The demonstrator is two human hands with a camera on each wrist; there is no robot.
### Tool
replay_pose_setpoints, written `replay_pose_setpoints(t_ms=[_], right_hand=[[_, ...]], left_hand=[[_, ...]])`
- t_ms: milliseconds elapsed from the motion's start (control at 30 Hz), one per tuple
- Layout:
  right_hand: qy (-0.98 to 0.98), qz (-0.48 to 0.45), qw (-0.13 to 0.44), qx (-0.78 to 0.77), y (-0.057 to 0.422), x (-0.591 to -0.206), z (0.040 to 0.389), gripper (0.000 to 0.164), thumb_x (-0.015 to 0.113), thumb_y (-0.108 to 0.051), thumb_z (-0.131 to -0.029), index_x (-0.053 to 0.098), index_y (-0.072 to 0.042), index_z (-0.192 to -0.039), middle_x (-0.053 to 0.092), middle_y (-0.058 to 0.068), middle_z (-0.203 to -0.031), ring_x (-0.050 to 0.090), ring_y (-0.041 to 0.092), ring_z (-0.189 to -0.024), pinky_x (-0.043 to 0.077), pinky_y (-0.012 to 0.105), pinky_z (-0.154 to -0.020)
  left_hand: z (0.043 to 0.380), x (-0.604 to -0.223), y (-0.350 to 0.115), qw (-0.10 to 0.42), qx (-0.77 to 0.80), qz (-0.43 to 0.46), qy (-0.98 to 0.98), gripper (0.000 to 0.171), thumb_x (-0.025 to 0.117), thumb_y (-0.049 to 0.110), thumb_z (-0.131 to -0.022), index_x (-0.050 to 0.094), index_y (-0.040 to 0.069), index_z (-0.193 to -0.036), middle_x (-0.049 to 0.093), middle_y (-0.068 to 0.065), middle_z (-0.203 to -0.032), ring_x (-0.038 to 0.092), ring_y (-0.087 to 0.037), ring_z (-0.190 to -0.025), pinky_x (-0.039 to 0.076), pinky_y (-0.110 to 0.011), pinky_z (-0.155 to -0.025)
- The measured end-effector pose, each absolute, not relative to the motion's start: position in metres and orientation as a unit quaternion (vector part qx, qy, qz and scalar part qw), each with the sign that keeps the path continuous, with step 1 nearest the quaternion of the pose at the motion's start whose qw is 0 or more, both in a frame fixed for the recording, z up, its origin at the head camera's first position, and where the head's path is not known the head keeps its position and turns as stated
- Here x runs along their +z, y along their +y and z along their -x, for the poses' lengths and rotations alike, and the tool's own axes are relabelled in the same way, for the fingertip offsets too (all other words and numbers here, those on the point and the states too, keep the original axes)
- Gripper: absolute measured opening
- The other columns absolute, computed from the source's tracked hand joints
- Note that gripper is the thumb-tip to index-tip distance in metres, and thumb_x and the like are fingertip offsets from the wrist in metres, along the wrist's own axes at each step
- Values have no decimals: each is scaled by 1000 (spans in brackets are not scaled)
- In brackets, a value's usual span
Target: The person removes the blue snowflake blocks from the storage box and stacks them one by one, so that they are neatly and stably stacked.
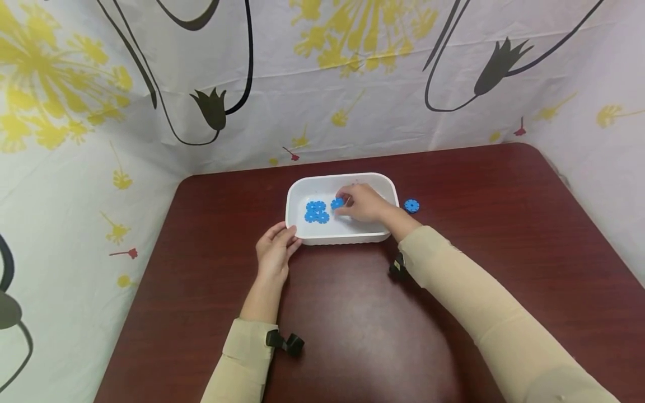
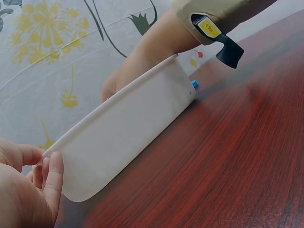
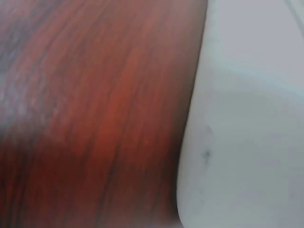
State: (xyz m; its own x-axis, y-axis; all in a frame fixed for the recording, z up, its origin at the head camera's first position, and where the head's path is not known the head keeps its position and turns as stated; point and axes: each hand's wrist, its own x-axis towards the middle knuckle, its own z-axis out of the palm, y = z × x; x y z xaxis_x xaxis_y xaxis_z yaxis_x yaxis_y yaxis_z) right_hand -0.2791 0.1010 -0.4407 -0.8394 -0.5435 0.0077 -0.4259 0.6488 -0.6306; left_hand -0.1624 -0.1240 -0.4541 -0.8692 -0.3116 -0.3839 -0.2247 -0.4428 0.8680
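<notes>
A white plastic tray (image 1: pixel 347 239) with rounded corners stands on the table. Inside it, toward the left, several blue notched plastic discs (image 1: pixel 316 212) lie in a close cluster. Just right of them my right hand (image 1: pixel 366 202) reaches over the front rim and pinches another blue disc (image 1: pixel 336 204) between thumb and fingers. My left hand (image 1: pixel 274 253) holds the tray's front left corner; in the left wrist view its thumb (image 2: pixel 31 155) is at the rim and its fingers are against the outer wall. The right wrist view shows the tray's wall (image 3: pixel 247 156), but no hand.
One more blue disc (image 1: pixel 411 206) lies on the dark red wooden table (image 1: pixel 342 313), just outside the tray's right end. A patterned white cloth (image 1: pixel 322 112) hangs behind and along both sides. Black camera mounts (image 1: pixel 286 342) hang from both sleeves.
</notes>
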Motion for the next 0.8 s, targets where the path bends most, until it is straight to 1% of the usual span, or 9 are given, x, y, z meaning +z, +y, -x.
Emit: replay_pose_setpoints(t_ms=[100,233,333,467,667,800], right_hand=[[899,267,75,-338,106,-437,278,39,80,-20,-89,68,3,-117,70,15,-105,67,27,-98,57,40,-91],[891,259,71,-366,114,-434,277,37,78,-19,-91,67,2,-118,70,14,-106,66,27,-101,58,39,-91],[881,262,67,-388,119,-431,275,35,78,-17,-91,67,2,-119,70,15,-106,66,28,-101,58,40,-92],[879,264,44,-395,124,-427,271,38,79,-17,-90,67,2,-121,70,16,-108,67,29,-102,58,42,-93],[879,249,13,-407,134,-421,267,41,79,-18,-91,66,2,-125,71,15,-110,68,28,-103,58,41,-95],[873,244,-2,-422,142,-418,266,41,79,-15,-90,66,2,-124,72,14,-109,68,27,-102,58,41,-94]], left_hand=[[162,-454,-123,29,-812,-254,-525,37,72,0,-91,60,-3,-126,64,-8,-95,64,-13,-74,63,-28,-77],[162,-454,-123,30,-814,-254,-522,37,72,-1,-92,59,-4,-126,64,-8,-94,64,-13,-73,63,-27,-75],[162,-454,-122,30,-813,-256,-522,36,72,-1,-91,60,-3,-125,63,-8,-94,64,-13,-73,63,-27,-76],[161,-453,-123,28,-813,-259,-520,36,72,-1,-91,60,-2,-125,63,-8,-95,64,-13,-74,63,-27,-77],[160,-454,-122,18,-818,-260,-512,39,72,1,-92,58,-2,-129,62,-8,-98,63,-13,-78,62,-27,-81],[160,-453,-122,20,-817,-258,-516,40,72,1,-92,58,-2,-130,62,-8,-98,62,-13,-78,63,-27,-80]])
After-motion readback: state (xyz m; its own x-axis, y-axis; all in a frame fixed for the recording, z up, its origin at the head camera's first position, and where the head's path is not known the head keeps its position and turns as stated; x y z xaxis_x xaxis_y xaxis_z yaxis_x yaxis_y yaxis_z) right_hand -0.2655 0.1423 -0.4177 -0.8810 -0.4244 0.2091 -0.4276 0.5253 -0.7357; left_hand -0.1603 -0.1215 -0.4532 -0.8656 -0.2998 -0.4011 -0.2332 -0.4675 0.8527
